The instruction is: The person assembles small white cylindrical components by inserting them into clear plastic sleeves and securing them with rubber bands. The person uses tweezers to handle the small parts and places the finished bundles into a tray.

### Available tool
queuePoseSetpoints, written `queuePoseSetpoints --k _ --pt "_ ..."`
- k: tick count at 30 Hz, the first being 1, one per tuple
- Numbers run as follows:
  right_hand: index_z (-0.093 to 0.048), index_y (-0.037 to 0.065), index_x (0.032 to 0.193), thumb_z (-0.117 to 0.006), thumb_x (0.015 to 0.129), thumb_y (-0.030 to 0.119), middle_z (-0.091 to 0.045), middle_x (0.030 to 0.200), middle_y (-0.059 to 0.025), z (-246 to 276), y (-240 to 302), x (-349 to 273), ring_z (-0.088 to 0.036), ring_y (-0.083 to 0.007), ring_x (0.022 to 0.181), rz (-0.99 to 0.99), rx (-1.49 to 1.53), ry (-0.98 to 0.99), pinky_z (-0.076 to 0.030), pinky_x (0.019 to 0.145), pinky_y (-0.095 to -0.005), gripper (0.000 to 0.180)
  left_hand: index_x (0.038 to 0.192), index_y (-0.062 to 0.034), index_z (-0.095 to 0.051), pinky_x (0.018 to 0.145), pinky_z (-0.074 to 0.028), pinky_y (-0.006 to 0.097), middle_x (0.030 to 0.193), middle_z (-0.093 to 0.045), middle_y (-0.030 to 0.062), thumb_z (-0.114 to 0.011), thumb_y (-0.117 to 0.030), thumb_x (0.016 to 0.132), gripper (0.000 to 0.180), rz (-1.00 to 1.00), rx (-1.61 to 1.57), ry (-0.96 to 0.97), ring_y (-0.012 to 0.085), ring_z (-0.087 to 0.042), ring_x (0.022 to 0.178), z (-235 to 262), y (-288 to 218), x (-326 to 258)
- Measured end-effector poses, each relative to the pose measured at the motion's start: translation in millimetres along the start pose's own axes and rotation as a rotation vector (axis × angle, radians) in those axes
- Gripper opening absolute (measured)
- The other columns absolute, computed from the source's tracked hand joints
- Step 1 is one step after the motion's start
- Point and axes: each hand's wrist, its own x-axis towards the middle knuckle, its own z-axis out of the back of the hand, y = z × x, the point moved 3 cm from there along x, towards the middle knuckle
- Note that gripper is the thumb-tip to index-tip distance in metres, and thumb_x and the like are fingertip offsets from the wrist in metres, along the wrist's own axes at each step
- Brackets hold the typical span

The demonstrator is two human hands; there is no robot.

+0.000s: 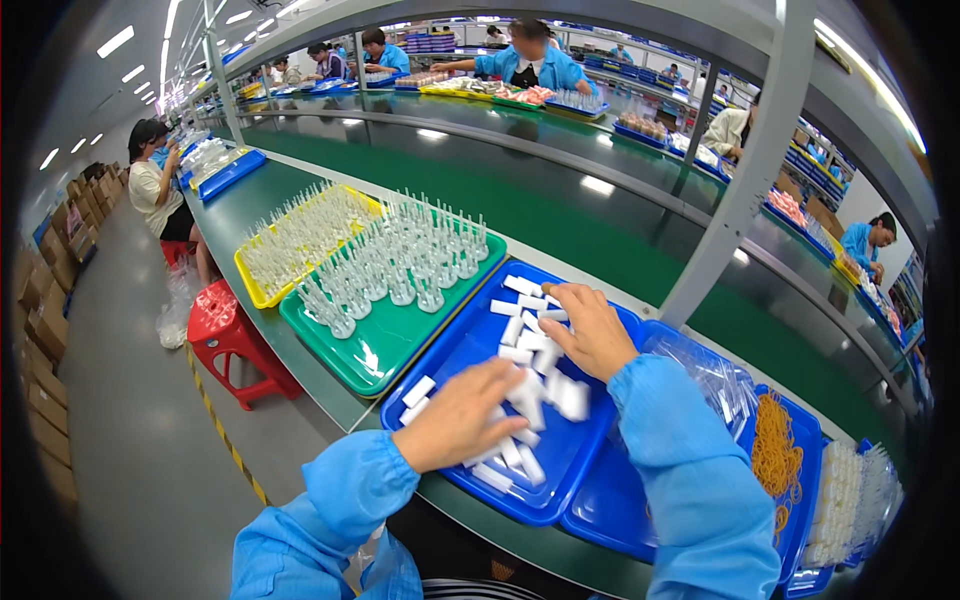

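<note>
Both my hands are over a blue tray (562, 478) that holds a loose heap of short white pieces (530, 464), like small blocks or tubes. My left hand (462, 416) is low over the near left part of the heap, fingers stretched and slightly blurred. At the far right of the heap is my right hand (594, 335), its thumb and fingers apart and touching or just above some pieces. Several white pieces between the hands are smeared by motion. Neither hand visibly grips a piece.
Left of the blue tray stand a green tray (372, 362) and a yellow tray (256, 292) with upright clear plastic parts. To the right lie clear bags (700, 375) and orange rubber bands (776, 445). A metal post (745, 170) rises beyond; a red stool (225, 320) stands left.
</note>
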Motion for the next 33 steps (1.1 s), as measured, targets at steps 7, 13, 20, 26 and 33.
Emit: queuePoseSetpoints --k 7,13,20,26,33 --pt "-0.054 0.015 0.14 -0.06 0.095 0.041 -0.047 0.144 -0.017 -47.2 0.1 21.3 -0.046 -0.0361 0.128 0.025 -0.115 0.106 -0.042 0.103 -0.0506 0.052 0.128 -0.0032 -0.059 0.104 -0.043 0.044 0.132 -0.056 0.0188 -0.065 -0.011 0.091 0.038 -0.016 -0.121 -0.051 0.0359 -0.053 0.123 32.5 -1.8 -8.9" --pt "-0.062 0.009 0.127 -0.055 0.098 0.022 -0.056 0.132 -0.0171 -0.2 49.5 -21.7 -0.052 -0.0358 0.119 0.138 0.175 0.247 -0.042 0.1 -0.0476 0.033 0.107 -0.0051 -0.068 0.078 -0.054 0.038 0.102 -0.064 0.0134 -0.06 0.007 0.082 0.029 0.045 0.152 -0.221 0.0322 -0.065 0.093 73.7 56.0 -1.6" --pt "-0.069 0.01 0.102 -0.066 0.083 0.007 -0.065 0.091 -0.004 24.7 56.3 -22.6 -0.062 -0.0249 0.09 0.173 -0.022 0.127 -0.051 0.078 -0.0395 0.02 0.106 -0.0065 -0.064 0.075 -0.053 0.043 0.095 -0.058 0.0117 -0.064 -0.005 0.085 0.021 0.068 0.534 0.044 0.0307 -0.064 0.092 87.2 104.5 45.9" --pt "-0.065 0.012 0.107 -0.066 0.082 0.01 -0.063 0.087 -0.004 1.6 73.0 -29.5 -0.062 -0.0227 0.087 0.39 -0.247 0.195 -0.049 0.076 -0.0367 0.025 0.101 -0.0082 -0.059 0.071 -0.053 0.043 0.091 -0.057 0.0106 -0.067 -0.01 0.086 0.017 0.099 0.694 -0.067 0.0303 -0.065 0.087 79.6 118.1 49.3" --pt "-0.064 0.012 0.112 -0.065 0.08 0.009 -0.064 0.088 -0.0043 2.0 79.3 -37.5 -0.063 -0.022 0.086 0.408 -0.283 0.138 -0.047 0.075 -0.0354 0.032 0.104 -0.0072 -0.063 0.073 -0.054 0.038 0.096 -0.061 0.01 -0.066 0.001 0.085 0.022 0.096 0.426 -0.221 0.029 -0.065 0.089 103.2 45.6 19.5"
